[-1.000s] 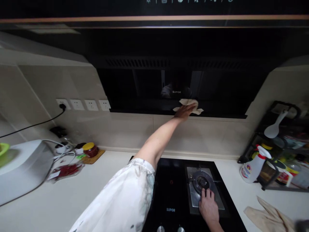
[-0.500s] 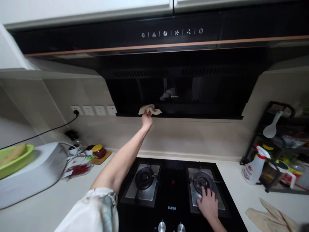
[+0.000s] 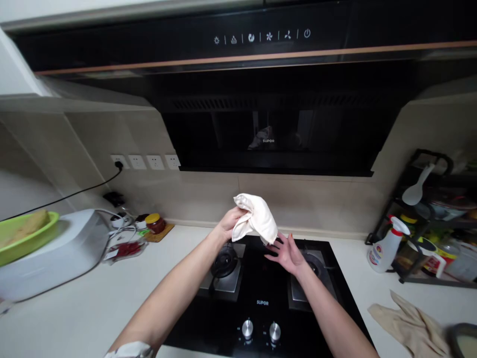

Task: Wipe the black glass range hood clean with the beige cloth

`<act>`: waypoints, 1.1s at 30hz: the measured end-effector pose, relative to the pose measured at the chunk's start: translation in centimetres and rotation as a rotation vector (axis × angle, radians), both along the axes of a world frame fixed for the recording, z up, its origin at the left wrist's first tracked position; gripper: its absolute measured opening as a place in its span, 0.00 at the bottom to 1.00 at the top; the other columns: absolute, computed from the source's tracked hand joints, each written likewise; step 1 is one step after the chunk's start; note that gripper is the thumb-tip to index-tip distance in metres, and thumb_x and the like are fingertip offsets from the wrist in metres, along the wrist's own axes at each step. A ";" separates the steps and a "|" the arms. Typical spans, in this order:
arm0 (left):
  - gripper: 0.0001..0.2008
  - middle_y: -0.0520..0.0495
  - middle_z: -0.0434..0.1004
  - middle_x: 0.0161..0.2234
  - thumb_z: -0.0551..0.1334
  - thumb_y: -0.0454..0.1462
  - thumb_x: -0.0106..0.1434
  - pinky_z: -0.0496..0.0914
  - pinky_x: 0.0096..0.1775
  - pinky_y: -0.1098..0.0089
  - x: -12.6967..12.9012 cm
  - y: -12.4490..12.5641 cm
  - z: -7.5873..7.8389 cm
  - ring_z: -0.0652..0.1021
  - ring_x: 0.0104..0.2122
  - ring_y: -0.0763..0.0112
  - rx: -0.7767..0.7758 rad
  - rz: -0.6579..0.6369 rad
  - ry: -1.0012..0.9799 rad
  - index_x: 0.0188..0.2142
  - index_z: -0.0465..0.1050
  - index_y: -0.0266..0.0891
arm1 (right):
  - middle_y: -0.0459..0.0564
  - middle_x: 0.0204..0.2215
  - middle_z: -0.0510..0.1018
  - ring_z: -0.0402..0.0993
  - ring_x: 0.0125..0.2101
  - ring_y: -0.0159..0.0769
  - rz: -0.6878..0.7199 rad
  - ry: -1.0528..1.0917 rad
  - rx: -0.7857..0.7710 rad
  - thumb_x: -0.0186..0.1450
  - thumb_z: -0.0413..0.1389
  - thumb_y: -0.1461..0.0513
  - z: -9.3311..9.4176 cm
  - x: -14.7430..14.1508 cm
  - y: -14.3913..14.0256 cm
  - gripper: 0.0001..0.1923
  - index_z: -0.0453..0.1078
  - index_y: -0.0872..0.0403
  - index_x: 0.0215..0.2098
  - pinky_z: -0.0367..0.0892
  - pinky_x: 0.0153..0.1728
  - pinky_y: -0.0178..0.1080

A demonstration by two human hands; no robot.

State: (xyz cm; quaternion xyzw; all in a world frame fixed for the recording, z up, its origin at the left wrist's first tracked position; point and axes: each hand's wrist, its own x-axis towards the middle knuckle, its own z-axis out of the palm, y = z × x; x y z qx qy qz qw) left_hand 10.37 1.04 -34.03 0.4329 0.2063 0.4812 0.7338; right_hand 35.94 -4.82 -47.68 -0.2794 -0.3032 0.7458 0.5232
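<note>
judge it only partway: find the cloth (image 3: 257,216) up in the air above the hob (image 3: 263,283), bunched and folded over, pressed to no surface and apart from the hood (image 3: 268,158). count it, perhaps, as a moment of handling or refolding rather than an end, not yet putting the cloth down. cannot tell how much of the hood or hob is done or left; looks dark and glossy on both, too dim to show marks. see also a spare cloth (image 3: 406,320), crumpled on the counter (image 3: 361,283) right of the hob and in neither hand, and a spray (image 3: 385,249), upright beyond it.

holding the cloth by its left side in the left hand (image 3: 230,223), closed around the fabric. holding the right hand (image 3: 287,254) wide, with fingers spread at the cloth's lower right corner; cannot tell whether touching or just short.
</note>
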 end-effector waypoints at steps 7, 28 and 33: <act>0.24 0.31 0.86 0.44 0.80 0.49 0.64 0.81 0.59 0.51 -0.6 -0.9 -2.7 0.87 0.51 0.42 -0.170 -0.124 0.137 0.45 0.79 0.32 | 0.50 0.61 0.79 0.81 0.47 0.40 0.036 0.102 0.127 0.52 0.81 0.52 1.0 -3.7 -0.6 0.53 0.65 0.35 0.71 0.80 0.42 0.42; 0.36 0.45 0.84 0.41 0.78 0.28 0.40 0.79 0.39 0.69 0.0 -5.0 -2.5 0.83 0.35 0.63 0.004 0.061 0.181 0.51 0.75 0.39 | 0.50 0.44 0.84 0.79 0.46 0.39 -0.184 -0.739 0.585 0.52 0.74 0.52 7.2 -0.6 -1.6 0.29 0.78 0.52 0.50 0.73 0.47 0.39; 0.36 0.49 0.83 0.38 0.81 0.30 0.43 0.79 0.38 0.71 0.4 -5.5 -1.9 0.83 0.33 0.65 -0.015 0.042 0.042 0.52 0.75 0.40 | 0.55 0.44 0.84 0.76 0.48 0.44 -0.434 -0.996 1.042 0.71 0.61 0.54 7.5 -2.3 -5.1 0.12 0.85 0.50 0.44 0.72 0.52 0.48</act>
